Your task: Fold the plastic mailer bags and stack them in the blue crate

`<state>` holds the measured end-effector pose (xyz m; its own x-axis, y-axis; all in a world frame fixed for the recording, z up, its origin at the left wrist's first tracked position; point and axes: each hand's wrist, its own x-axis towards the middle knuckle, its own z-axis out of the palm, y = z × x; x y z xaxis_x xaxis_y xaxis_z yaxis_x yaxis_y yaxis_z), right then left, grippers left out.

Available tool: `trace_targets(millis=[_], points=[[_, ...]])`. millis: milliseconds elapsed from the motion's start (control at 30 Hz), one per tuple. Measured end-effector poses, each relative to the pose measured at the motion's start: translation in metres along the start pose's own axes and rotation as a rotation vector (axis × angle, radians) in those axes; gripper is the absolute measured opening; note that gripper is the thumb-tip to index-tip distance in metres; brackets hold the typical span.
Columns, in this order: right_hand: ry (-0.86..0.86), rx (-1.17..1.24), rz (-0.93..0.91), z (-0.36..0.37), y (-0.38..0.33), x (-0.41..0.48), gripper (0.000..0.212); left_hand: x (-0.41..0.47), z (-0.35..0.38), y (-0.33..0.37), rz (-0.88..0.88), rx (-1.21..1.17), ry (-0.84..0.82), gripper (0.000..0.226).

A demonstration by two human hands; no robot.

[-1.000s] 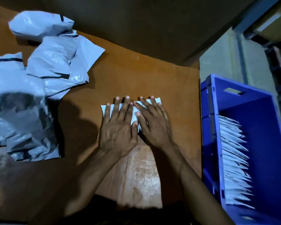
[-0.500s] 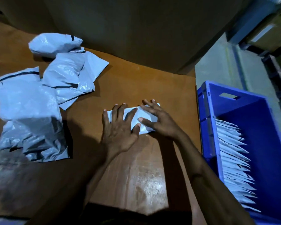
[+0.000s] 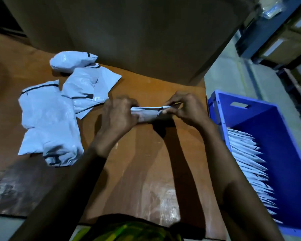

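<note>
**Folded bag raised from the table**

Both hands have stopped pressing flat, as they were half a second ago, and have raised the bag (image 3: 149, 113) off the table (image 3: 146, 162). It now hangs as a narrow folded strip, just left of the crate (image 3: 283, 136), with its shadow on the wood beneath. The left hand (image 3: 117, 117) has its fingers curled round the end of the strip farther from the crate. The right hand (image 3: 186, 108) pinches the nearer end between thumb and fingertips, close to the crate's left wall but not touching it.

Inside the crate, a row of folded bags (image 3: 247, 162) leans along that left wall, one overlapping the next (its near end is blurred). Well to the left of the crate, past the hands, loose unfolded bags (image 3: 49, 119) lie in a crumpled heap on the table, some showing dark seal strips. A large cardboard box (image 3: 129, 32) stands at the table's far edge, up and left of the crate. Dim shelving (image 3: 285, 37) rises beyond the crate's far end.
</note>
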<state>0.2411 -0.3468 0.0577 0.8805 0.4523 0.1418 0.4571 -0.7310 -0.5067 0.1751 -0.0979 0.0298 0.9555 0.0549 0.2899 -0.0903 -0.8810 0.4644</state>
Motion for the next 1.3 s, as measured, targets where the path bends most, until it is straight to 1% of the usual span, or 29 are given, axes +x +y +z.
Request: trace_targets(millis=[33,67,100,133,200,267,300,333,400,467,500,567,633,733,833,867,933,1000,1067,1133,1233,1300], points=[[0.132,-0.023,-0.043,0.0,0.001,-0.01,0.021,-0.006,0.003,0.003,0.091,0.053,0.176,0.017],[0.257,-0.064,-0.08,0.005,0.004,-0.021,0.02,-0.014,0.01,0.004,0.158,0.065,0.287,0.021],[0.349,-0.112,-0.097,0.013,0.009,-0.033,0.02,-0.023,0.021,0.003,0.214,0.062,0.34,0.027],[0.389,-0.149,-0.09,0.024,0.014,-0.047,0.02,-0.034,0.034,-0.001,0.255,0.06,0.341,0.032],[0.349,-0.14,-0.018,0.049,0.018,-0.077,0.023,-0.059,0.057,-0.01,0.276,0.069,0.248,0.041],[0.311,-0.057,0.112,0.072,0.012,-0.101,0.038,-0.082,0.07,-0.016,0.255,0.075,0.116,0.043],[0.329,-0.014,0.154,0.081,0.006,-0.108,0.038,-0.089,0.073,-0.017,0.235,0.074,0.065,0.04],[0.357,-0.002,0.17,0.089,0.001,-0.11,0.033,-0.093,0.073,-0.019,0.214,0.07,0.029,0.036],[0.413,-0.066,0.184,0.107,-0.007,-0.107,0.022,-0.094,0.07,-0.018,0.2,0.04,0.004,0.03],[0.474,-0.067,0.275,0.124,-0.013,-0.103,0.017,-0.089,0.067,-0.014,0.239,0.006,0.025,0.025],[0.51,-0.056,0.323,0.131,-0.016,-0.103,0.015,-0.085,0.066,-0.011,0.267,-0.008,0.037,0.026],[0.564,-0.069,0.359,0.139,-0.019,-0.103,0.012,-0.079,0.068,-0.005,0.303,-0.016,0.045,0.037],[0.587,-0.1,0.368,0.142,-0.02,-0.103,0.012,-0.076,0.073,-0.001,0.284,0.004,0.023,0.043],[0.564,-0.106,0.381,0.142,-0.022,-0.103,0.013,-0.081,0.084,-0.002,0.206,0.028,-0.031,0.044],[0.477,-0.113,0.402,0.13,-0.023,-0.092,0.017,-0.083,0.09,-0.006,0.196,0.045,-0.072,0.052],[0.458,-0.127,0.359,0.125,-0.024,-0.082,0.019,-0.083,0.09,-0.007,0.198,0.032,-0.075,0.053],[0.385,-0.121,0.183,0.119,-0.026,-0.056,0.018,-0.083,0.087,-0.01,0.216,-0.036,-0.086,0.054],[0.237,-0.054,0.02,0.12,-0.028,-0.027,0.019,-0.09,0.08,-0.019,0.231,-0.161,-0.123,0.057],[0.107,-0.019,-0.052,0.129,-0.026,-0.01,0.023,-0.096,0.07,-0.029,0.204,-0.237,-0.117,0.061],[0.108,-0.029,-0.056,0.141,-0.022,-0.007,0.025,-0.099,0.062,-0.04,0.173,-0.253,-0.08,0.063],[0.198,-0.022,0.004,0.155,-0.021,-0.016,0.02,-0.096,0.06,-0.049,0.113,-0.244,-0.081,0.063],[0.18,0.005,0.022,0.156,-0.02,-0.017,0.021,-0.09,0.056,-0.046,0.043,-0.242,-0.089,0.061]])
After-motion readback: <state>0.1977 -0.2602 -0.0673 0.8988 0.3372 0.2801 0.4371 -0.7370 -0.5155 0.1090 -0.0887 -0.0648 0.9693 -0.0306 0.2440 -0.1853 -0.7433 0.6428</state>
